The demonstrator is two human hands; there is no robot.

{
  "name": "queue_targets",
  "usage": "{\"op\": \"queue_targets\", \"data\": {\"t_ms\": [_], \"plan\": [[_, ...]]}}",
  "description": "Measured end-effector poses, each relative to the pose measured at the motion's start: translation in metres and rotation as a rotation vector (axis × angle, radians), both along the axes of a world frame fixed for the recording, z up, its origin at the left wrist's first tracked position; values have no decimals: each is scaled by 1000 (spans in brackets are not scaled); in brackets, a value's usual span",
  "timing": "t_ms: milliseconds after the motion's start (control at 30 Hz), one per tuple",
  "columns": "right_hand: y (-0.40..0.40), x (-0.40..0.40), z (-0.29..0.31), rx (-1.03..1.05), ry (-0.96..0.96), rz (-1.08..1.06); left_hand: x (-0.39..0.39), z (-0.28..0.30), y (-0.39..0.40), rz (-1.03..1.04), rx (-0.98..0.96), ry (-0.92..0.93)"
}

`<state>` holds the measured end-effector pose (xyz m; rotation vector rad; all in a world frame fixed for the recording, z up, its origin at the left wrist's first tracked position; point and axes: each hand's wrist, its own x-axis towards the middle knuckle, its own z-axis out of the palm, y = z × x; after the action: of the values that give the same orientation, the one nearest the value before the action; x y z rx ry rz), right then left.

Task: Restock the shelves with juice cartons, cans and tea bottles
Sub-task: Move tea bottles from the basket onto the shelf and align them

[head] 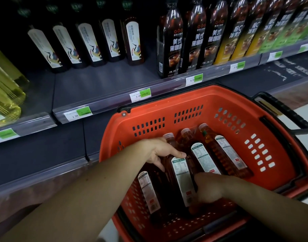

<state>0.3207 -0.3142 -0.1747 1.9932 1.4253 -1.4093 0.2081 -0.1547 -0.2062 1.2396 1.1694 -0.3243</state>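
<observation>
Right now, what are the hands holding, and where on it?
Both grip one tea bottle lying in the red basket: left hand around its upper body near the neck, right hand at its lower end.

We see an orange-red basket (193, 103) whose walls carry rows of slots and round holes, with a black handle (287, 112) and black rim. In it lie tea bottles (210, 151) of reddish-amber liquid, each with a white label printed in fine grey text and a small red mark, and pale translucent caps. On the dark grey shelf (97, 84) stand dark bottles (134, 41) with white labels showing a crane in blue, red and yellow. Beside them we see black-labelled coffee bottles (170, 42) with white characters, then yellow-labelled and green-labelled ones. At far left are yellow-green bottles (5, 95). The price tags (141, 95) are white with green patches.
</observation>
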Motion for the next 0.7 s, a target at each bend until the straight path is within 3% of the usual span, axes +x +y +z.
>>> {"op": "queue_targets", "data": {"t_ms": [400,700], "plan": [[9,1,0,146,499,-524,-44,76,33,-34,192,-254],[63,-1,36,653,486,-625,-67,134,51,295,505,-567]]}}
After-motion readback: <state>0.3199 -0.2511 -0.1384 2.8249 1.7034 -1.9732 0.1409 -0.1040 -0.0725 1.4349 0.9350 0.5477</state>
